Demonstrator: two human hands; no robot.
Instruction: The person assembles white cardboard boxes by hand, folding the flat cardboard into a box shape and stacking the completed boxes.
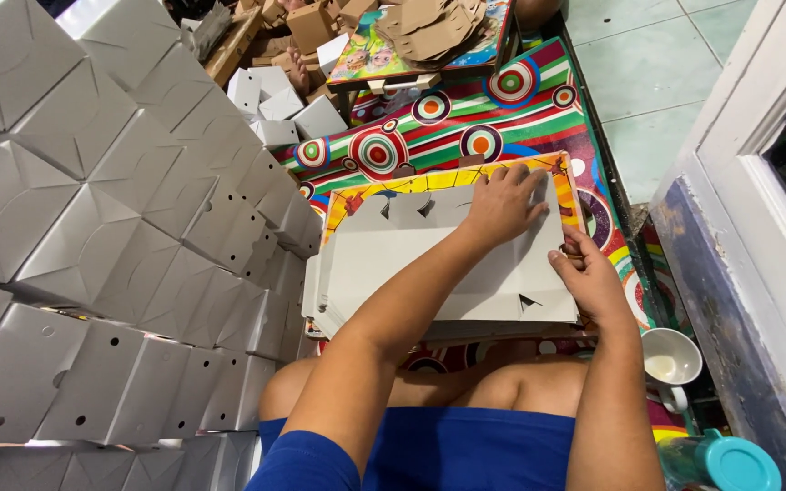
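Note:
A stack of flat white cardboard box blanks lies on a small colourful table in front of my knees. My left hand lies palm down on the top blank near its far right corner, fingers spread. My right hand grips the right edge of the top blank, thumb on top.
A tall wall of folded white boxes fills the left side. More white boxes and brown cardboard pieces lie farther back on a striped, circle-patterned mat. A white cup and a teal-lidded bottle stand at the right, beside a white door frame.

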